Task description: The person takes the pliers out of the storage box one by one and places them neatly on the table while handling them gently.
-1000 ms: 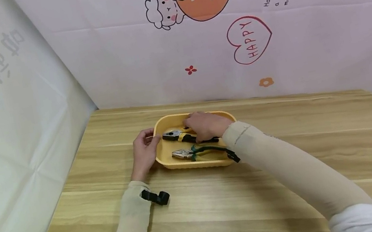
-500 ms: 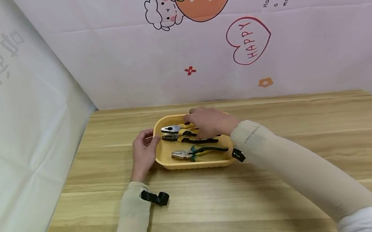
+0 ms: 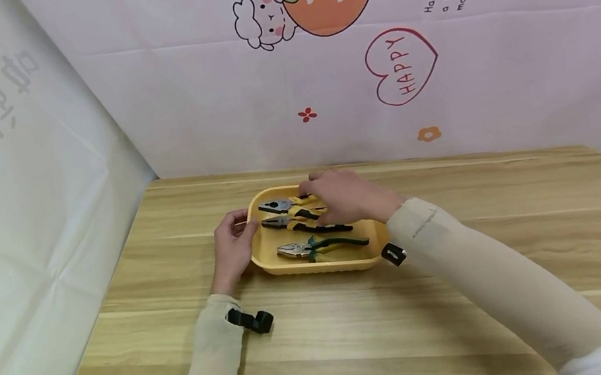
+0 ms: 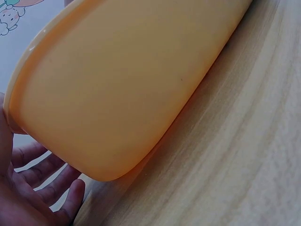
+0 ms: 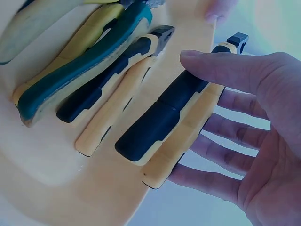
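A shallow yellow plastic basket [image 3: 323, 268] stands on the table, with pliers lying in it. My left hand [image 3: 231, 248] grips its left end, thumb at the rim and fingers outside the wall. At the far side my right hand [image 3: 346, 194] holds combination pliers [image 5: 162, 117] with black-and-yellow handles, thumb on one side and fingers on the other. Their silver head [image 3: 276, 206] points left. Beside them lie similar black-and-yellow pliers [image 3: 332, 228]. Nearer the front rim are green-and-yellow pliers [image 3: 311, 249]. In the right wrist view, a pale, dark-edged shape at the upper left is unclear.
The wooden table [image 3: 328, 343] spreads around the basket. A white printed cloth [image 3: 188, 100] hangs behind it, and another white cloth [image 3: 42, 226] on the left. Black wrist cameras sit on the left [image 3: 250, 319] and right [image 3: 393, 254] wrists.
My right hand has moved slightly right and back, shifting its pliers toward the far wall. Two black-and-yellow pliers' heads now show apart. The left hand and basket stay put.
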The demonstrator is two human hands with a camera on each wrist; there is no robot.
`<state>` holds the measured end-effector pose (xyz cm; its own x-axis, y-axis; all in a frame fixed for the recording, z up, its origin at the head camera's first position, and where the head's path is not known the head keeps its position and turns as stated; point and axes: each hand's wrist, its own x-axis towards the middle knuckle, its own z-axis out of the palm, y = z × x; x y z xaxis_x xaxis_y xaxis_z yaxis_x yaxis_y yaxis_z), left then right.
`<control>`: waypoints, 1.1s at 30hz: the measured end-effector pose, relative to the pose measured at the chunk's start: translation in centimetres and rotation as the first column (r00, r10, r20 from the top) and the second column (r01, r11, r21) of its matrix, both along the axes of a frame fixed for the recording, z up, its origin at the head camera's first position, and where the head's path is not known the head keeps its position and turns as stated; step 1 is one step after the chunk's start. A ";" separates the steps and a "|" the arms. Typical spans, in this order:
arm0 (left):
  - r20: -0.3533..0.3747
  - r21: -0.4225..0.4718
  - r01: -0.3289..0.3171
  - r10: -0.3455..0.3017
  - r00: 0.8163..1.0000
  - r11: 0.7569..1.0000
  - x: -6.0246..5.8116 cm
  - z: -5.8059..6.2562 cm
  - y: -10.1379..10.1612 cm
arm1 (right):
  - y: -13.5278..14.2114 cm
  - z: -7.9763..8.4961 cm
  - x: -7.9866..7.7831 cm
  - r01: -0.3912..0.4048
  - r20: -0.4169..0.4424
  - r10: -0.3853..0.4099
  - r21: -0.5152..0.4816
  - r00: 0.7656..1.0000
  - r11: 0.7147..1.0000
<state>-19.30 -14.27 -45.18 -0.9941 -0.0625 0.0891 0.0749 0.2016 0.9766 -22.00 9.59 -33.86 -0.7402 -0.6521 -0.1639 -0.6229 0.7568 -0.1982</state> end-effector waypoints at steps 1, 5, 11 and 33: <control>0.000 0.003 0.001 -0.001 1.000 1.000 0.0 0.0 0.0 | 0.1 0.1 0.1 0.001 -0.004 -0.001 -0.003 1.000 1.000; 0.013 -0.001 0.004 -0.004 1.000 1.000 0.3 0.6 0.2 | 0.4 0.4 0.6 0.025 -0.018 -0.025 -0.017 1.000 1.000; 0.008 0.002 -0.005 0.005 1.000 1.000 -0.1 0.0 0.1 | 1.0 0.9 1.3 0.049 -0.063 -0.053 -0.061 0.997 0.997; 0.012 0.001 -0.015 0.015 1.000 1.000 -0.1 -0.1 0.1 | 4.8 1.6 3.6 0.074 -0.199 -0.130 -0.263 0.971 0.962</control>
<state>-19.37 -14.19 -45.26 -0.9940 -0.0773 0.0776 0.0606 0.2014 0.9776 -18.44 14.39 -32.27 -0.8044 -0.5708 0.1644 -0.5935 0.7610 -0.2619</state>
